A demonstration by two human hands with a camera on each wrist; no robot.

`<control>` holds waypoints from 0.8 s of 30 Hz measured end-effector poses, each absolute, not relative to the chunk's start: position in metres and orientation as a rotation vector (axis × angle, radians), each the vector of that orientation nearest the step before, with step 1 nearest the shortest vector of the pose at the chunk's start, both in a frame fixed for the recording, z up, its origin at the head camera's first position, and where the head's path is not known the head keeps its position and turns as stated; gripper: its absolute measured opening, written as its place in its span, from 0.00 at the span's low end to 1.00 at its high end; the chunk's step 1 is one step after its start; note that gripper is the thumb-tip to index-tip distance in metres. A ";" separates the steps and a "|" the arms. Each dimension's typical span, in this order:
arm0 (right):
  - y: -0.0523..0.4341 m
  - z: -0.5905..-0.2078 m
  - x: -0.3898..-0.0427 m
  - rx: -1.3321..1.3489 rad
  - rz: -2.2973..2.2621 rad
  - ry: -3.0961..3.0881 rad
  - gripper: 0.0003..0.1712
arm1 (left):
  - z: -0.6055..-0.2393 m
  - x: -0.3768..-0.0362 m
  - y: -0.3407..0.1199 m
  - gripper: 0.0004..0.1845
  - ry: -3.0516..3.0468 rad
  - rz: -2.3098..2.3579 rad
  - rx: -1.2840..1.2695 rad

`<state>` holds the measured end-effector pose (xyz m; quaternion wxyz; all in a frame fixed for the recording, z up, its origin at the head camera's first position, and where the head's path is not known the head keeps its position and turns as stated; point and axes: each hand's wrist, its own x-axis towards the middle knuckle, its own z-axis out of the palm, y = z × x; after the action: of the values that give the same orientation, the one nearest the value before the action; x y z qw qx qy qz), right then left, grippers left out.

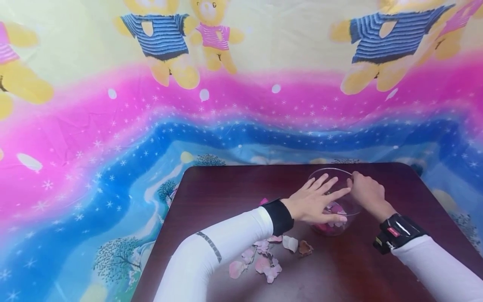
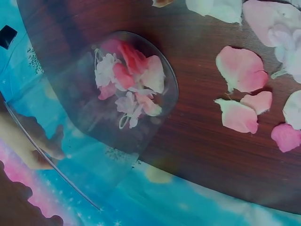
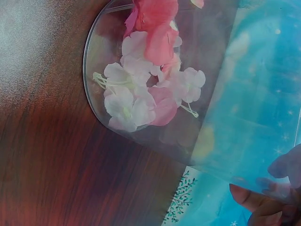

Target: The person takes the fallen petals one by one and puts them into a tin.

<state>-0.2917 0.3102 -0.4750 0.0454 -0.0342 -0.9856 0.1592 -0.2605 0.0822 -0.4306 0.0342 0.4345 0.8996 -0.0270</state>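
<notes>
On the far half of the dark wooden table point(image 1: 234, 184), toward its right side, stands a clear glass bowl point(image 1: 332, 174) with pink and white petals in the bowl point(image 2: 129, 82) gathered at its bottom. Both hands meet at this bowl. The left hand point(image 1: 315, 201) lies over the near left part of the rim with its fingers straight and spread, pointing away from the person and across the opening; it grips nothing that can be seen. The right hand point(image 1: 366, 193) is at the right side of the rim with its fingers curled at the glass edge, seemingly pinching it, and the right wrist view shows fingertips point(image 3: 254, 200) behind the glass wall. The bowl is round, so it has no long axis to speak of; it stands upright with its mouth up, directly under the left fingers. Near the person, just left of the bowl and below the left wrist, loose petals point(image 1: 264, 260) lie scattered on the bare wood, closer to the left hand than to the right. The bowl sits near the table's far edge, with little room beyond it; the widest open wood is to the left and toward the person. Behind the table hangs a bright cloth with bears point(image 1: 162, 37).
</notes>
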 end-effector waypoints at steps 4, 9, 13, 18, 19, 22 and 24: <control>0.312 -0.476 -0.294 -0.098 0.487 -3.010 0.18 | -0.430 -0.260 0.075 0.44 2.760 -0.086 1.325; 0.313 -0.477 -0.296 -0.092 0.488 -3.006 0.18 | -0.432 -0.260 0.066 0.45 2.772 -0.073 1.313; 0.312 -0.476 -0.296 -0.089 0.484 -3.002 0.18 | -0.433 -0.260 0.059 0.44 2.778 -0.074 1.325; 0.311 -0.475 -0.295 -0.084 0.494 -3.001 0.18 | -0.435 -0.261 0.045 0.44 2.773 -0.065 1.339; 0.311 -0.475 -0.295 -0.081 0.497 -3.000 0.18 | -0.436 -0.261 0.042 0.44 2.771 -0.060 1.336; 0.313 -0.476 -0.296 -0.075 0.505 -2.996 0.18 | -0.438 -0.262 0.033 0.44 2.774 -0.038 1.327; 0.313 -0.476 -0.296 -0.070 0.507 -2.995 0.18 | -0.440 -0.262 0.026 0.44 2.771 -0.015 1.321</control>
<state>-0.2957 0.3133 -0.4762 0.0517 -0.0230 -0.9844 0.1667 -0.2624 0.0255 -0.4403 0.0360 0.4301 0.9020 -0.0050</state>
